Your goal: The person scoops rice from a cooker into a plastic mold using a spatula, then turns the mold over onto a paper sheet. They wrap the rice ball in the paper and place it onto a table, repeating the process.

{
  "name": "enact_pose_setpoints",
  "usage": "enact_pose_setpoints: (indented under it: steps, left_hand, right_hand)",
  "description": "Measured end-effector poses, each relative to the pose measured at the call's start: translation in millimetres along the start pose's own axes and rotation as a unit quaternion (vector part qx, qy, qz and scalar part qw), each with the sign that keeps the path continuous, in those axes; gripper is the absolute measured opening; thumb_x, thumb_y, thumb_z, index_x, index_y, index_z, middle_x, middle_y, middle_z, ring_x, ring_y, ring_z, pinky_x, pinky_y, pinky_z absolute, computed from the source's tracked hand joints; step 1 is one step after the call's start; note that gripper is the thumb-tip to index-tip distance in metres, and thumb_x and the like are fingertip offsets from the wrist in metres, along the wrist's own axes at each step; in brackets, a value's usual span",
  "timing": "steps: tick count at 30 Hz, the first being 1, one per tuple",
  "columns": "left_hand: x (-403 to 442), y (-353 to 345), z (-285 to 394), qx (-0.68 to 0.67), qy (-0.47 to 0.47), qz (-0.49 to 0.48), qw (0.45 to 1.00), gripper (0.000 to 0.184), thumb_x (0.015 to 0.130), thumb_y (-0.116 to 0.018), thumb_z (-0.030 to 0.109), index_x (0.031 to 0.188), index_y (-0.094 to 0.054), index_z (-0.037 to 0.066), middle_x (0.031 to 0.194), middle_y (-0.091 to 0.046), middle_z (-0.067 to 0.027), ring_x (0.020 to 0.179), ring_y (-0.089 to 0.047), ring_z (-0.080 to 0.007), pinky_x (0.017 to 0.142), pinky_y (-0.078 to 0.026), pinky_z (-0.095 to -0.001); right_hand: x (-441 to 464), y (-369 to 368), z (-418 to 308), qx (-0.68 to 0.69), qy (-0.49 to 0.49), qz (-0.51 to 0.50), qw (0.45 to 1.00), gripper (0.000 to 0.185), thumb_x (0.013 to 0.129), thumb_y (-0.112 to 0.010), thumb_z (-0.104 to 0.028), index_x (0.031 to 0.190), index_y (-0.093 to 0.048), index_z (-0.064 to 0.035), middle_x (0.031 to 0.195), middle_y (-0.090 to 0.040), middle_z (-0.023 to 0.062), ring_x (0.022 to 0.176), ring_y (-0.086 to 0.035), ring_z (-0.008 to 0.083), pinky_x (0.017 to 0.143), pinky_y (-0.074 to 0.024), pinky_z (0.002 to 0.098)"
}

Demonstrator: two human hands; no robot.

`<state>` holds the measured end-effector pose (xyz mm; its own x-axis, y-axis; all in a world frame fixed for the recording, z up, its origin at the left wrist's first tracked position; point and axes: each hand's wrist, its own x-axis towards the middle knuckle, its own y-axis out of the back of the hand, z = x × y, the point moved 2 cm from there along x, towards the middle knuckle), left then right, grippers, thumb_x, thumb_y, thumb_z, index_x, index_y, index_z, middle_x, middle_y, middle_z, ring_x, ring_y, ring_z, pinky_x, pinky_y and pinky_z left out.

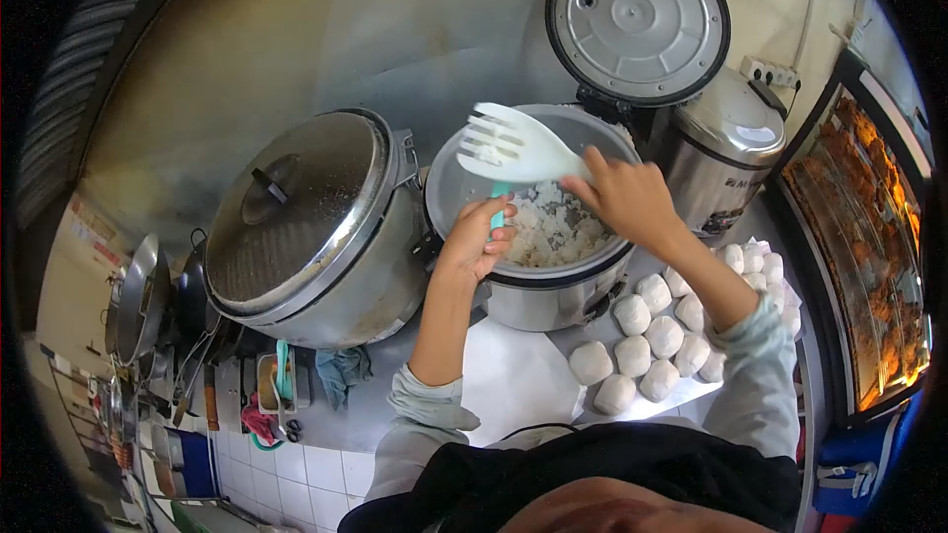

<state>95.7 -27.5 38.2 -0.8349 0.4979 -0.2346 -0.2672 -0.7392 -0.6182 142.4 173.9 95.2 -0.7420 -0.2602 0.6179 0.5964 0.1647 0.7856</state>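
My right hand (pixel 629 199) grips the handle of a white slotted rice paddle (pixel 533 143), raised over an open rice cooker (pixel 538 311). A few grains seem to cling around its prongs. My left hand (pixel 478 237) is closed around a turquoise handle (pixel 498 212) at the cooker's front left rim; the far end of that utensil is hidden behind the paddle. White cooked rice (pixel 558 227) lies in the pot below both hands. The cooker's round lid (pixel 637 20) stands open at the back.
A large lidded steel pot (pixel 296 207) stands on the left. Wrapped white bundles (pixel 664 338) lie at right, beside a sheet of white paper (pixel 513 375). Behind them is another rice cooker (pixel 726 138). A glass food display (pixel 869 247) borders the right side.
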Motion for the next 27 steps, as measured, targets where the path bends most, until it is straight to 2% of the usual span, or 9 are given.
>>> enact_pose_setpoints:
  steps: [3,6,13,17,19,20,21,24,27]
  left_hand:
    - [2,14,11,-0.001,-0.011,-0.012,1.000,0.012,0.087,-0.052,0.013,0.088,-0.044,0.004,0.077,-0.046,-0.0015,0.047,-0.036,-0.0029,0.033,-0.022,-0.0163]
    - [3,22,12,-0.012,-0.022,-0.006,1.000,0.021,0.086,-0.053,0.015,0.100,-0.046,0.000,0.077,-0.046,-0.0010,0.046,-0.035,-0.0033,0.032,-0.022,-0.0168]
    - [-12,18,4,0.040,-0.072,0.015,0.997,0.031,0.088,-0.051,0.019,0.112,-0.048,-0.001,0.076,-0.045,-0.0003,0.043,-0.033,-0.0042,0.030,-0.021,-0.0181]
    - [-21,21,-2,0.037,-0.079,0.018,0.996,0.031,0.088,-0.051,0.020,0.112,-0.049,0.000,0.075,-0.045,-0.0002,0.041,-0.033,-0.0044,0.030,-0.021,-0.0184]
    - [-23,19,-2,0.039,-0.082,0.016,0.996,0.031,0.088,-0.051,0.020,0.111,-0.049,0.000,0.073,-0.046,0.0001,0.040,-0.033,-0.0042,0.029,-0.021,-0.0182]
    - [-24,17,-1,0.037,-0.084,0.014,0.996,0.031,0.088,-0.051,0.020,0.111,-0.049,0.000,0.073,-0.046,0.0001,0.040,-0.033,-0.0042,0.029,-0.021,-0.0182]
    - [-26,15,0,0.049,-0.080,0.019,0.995,0.032,0.088,-0.051,0.020,0.113,-0.048,-0.001,0.072,-0.045,0.0004,0.039,-0.032,-0.0036,0.028,-0.021,-0.0179]
    - [-29,14,4,0.065,-0.070,0.022,0.995,0.033,0.089,-0.050,0.020,0.114,-0.048,-0.003,0.070,-0.043,0.0010,0.038,-0.031,-0.0030,0.028,-0.020,-0.0176]
    - [-36,18,3,0.064,-0.077,0.008,0.995,0.034,0.089,-0.050,0.021,0.114,-0.048,-0.003,0.069,-0.044,0.0006,0.037,-0.031,-0.0034,0.028,-0.020,-0.0177]
  right_hand:
    - [-33,6,19,-0.002,-0.015,-0.025,1.000,0.045,0.087,-0.047,-0.050,0.088,-0.052,-0.0050,0.053,-0.057,0.0118,0.046,-0.057,0.0310,0.041,-0.0436,0.0384]
    - [-52,10,55,-0.020,-0.051,-0.095,0.994,0.047,0.086,-0.048,-0.051,0.091,-0.052,-0.0046,0.055,-0.058,0.0131,0.049,-0.058,0.0337,0.044,-0.0441,0.0418]
    - [-28,11,74,-0.060,-0.122,-0.125,0.983,0.050,0.084,-0.049,-0.054,0.080,-0.055,-0.0044,0.061,-0.059,0.0178,0.061,-0.060,0.0364,0.054,-0.0453,0.0461]
    - [-8,5,58,0.099,-0.241,-0.089,0.961,0.054,0.087,-0.046,-0.053,0.084,-0.055,0.0002,0.067,-0.058,0.0210,0.071,-0.059,0.0401,0.063,-0.0447,0.0468]
    - [-7,-15,54,0.316,-0.265,-0.064,0.909,0.056,0.089,-0.044,-0.053,0.087,-0.055,0.0014,0.069,-0.058,0.0231,0.072,-0.058,0.0414,0.063,-0.0442,0.0457]
    - [-4,-10,40,0.288,-0.288,-0.126,0.904,0.056,0.091,-0.040,-0.052,0.088,-0.055,0.0020,0.072,-0.058,0.0246,0.075,-0.058,0.0424,0.066,-0.0451,0.0448]
    - [-6,-14,29,0.234,-0.248,-0.094,0.935,0.056,0.091,-0.038,-0.052,0.086,-0.055,0.0018,0.074,-0.059,0.0253,0.078,-0.059,0.0429,0.068,-0.0456,0.0456]
    - [-6,-28,29,0.193,-0.260,-0.114,0.939,0.057,0.091,-0.037,-0.052,0.087,-0.057,0.0011,0.079,-0.061,0.0246,0.081,-0.060,0.0419,0.070,-0.0467,0.0470]
    - [1,-31,49,0.053,-0.256,-0.158,0.952,0.057,0.090,-0.039,-0.053,0.087,-0.060,-0.0003,0.082,-0.062,0.0231,0.083,-0.060,0.0412,0.070,-0.0477,0.0480]
